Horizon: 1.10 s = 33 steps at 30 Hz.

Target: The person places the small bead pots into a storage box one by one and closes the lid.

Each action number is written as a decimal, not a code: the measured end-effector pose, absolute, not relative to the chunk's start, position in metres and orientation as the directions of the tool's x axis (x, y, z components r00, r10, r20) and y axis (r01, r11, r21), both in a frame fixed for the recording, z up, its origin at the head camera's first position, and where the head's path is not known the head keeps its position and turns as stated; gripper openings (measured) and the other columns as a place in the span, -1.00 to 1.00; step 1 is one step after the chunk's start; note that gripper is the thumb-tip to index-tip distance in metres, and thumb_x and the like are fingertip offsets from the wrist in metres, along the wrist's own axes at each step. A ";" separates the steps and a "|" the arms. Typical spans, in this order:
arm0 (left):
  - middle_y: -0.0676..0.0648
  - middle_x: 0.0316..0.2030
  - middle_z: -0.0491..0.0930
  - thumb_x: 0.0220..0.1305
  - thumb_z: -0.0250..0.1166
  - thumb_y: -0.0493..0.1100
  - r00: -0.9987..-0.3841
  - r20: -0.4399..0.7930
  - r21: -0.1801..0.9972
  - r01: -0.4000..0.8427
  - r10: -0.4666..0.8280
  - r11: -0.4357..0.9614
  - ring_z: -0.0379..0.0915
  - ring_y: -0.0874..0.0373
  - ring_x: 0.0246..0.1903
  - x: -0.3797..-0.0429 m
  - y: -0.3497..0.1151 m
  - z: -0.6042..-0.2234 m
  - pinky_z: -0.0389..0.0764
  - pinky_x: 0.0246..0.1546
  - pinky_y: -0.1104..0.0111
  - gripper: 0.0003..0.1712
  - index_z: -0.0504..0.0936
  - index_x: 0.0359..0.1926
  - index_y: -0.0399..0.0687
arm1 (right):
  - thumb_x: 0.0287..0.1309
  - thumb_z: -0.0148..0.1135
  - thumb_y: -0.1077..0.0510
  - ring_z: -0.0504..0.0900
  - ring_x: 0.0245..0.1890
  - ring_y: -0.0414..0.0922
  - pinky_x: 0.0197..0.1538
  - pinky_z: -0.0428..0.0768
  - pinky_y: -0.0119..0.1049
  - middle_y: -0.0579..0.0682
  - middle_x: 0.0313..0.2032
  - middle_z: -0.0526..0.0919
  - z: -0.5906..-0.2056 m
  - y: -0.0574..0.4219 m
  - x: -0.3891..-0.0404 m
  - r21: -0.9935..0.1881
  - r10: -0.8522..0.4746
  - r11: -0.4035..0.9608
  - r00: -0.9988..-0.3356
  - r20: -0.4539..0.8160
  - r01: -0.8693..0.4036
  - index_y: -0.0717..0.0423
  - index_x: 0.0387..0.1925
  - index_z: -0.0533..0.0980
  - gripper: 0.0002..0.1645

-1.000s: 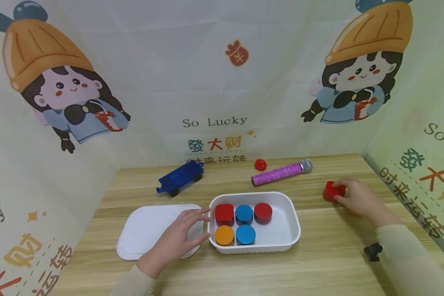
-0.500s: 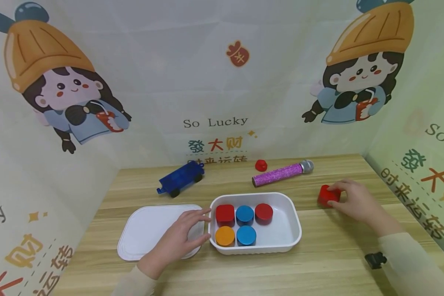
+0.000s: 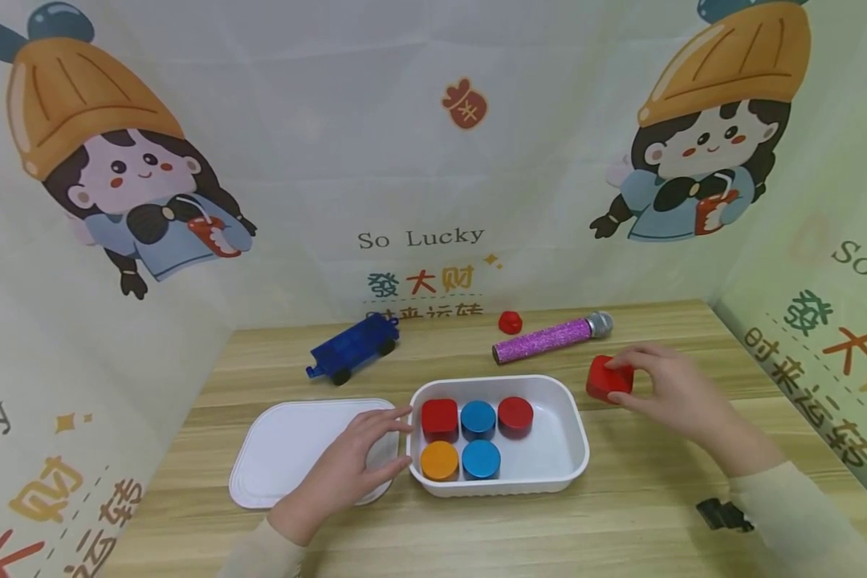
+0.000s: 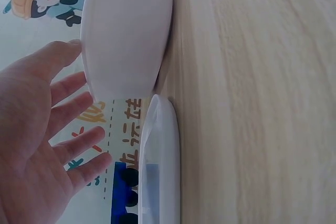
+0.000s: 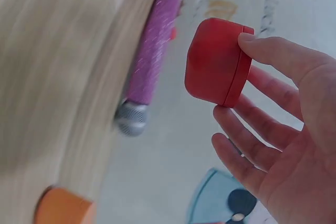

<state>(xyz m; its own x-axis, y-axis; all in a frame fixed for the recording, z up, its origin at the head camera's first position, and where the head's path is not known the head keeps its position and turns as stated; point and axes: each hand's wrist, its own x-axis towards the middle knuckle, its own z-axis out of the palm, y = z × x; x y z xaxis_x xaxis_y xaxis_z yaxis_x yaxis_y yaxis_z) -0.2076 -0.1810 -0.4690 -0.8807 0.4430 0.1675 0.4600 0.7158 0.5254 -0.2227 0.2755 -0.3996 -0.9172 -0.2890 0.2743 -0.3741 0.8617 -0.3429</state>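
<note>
My right hand (image 3: 672,397) pinches a red rounded-square box (image 5: 216,61) between thumb and fingers. A thin seam runs near its top. In the right wrist view the box is off the table. It is just right of a white tub (image 3: 549,479) in the head view. My left hand (image 3: 343,459) has its fingers spread, fingertips at the tub's left rim. Inside the tub stand a red rounded-square box (image 3: 440,417), an orange round box (image 3: 440,460), a red round box (image 3: 515,415) and two blue round ones, such as the front blue box (image 3: 481,458).
A white lid (image 3: 289,441) lies left of the tub, partly under my left hand. Behind stand a blue toy wagon (image 3: 354,348), a small red piece (image 3: 510,323) and a purple glitter microphone (image 3: 549,339). An orange round box (image 5: 63,206) appears in the right wrist view.
My right hand has carried the red rounded-square box leftward, closer to the tub. My left hand and the things in the tub have stayed put.
</note>
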 end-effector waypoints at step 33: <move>0.15 0.45 0.44 0.33 0.42 0.12 -0.883 0.165 0.525 0.455 0.439 0.719 0.33 0.02 0.42 -0.207 -0.181 -0.467 0.45 0.41 -0.07 -0.56 0.66 0.19 0.22 | 0.04 0.61 0.00 0.65 0.03 -0.10 0.08 0.75 -0.09 -0.10 0.03 0.70 -0.421 0.197 -0.211 -0.475 -0.558 0.711 -0.827 0.070 -0.519 -0.14 -0.05 0.72 -0.60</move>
<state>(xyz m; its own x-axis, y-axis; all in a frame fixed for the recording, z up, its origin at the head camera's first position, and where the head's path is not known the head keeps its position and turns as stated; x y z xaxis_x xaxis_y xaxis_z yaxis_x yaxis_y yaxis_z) -0.2066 -0.1808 -0.4672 -0.8834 0.4385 0.1655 0.4553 0.7189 0.5252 -0.2112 0.1973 -0.4215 -0.8269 -0.5580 0.0697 -0.5195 0.7106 -0.4746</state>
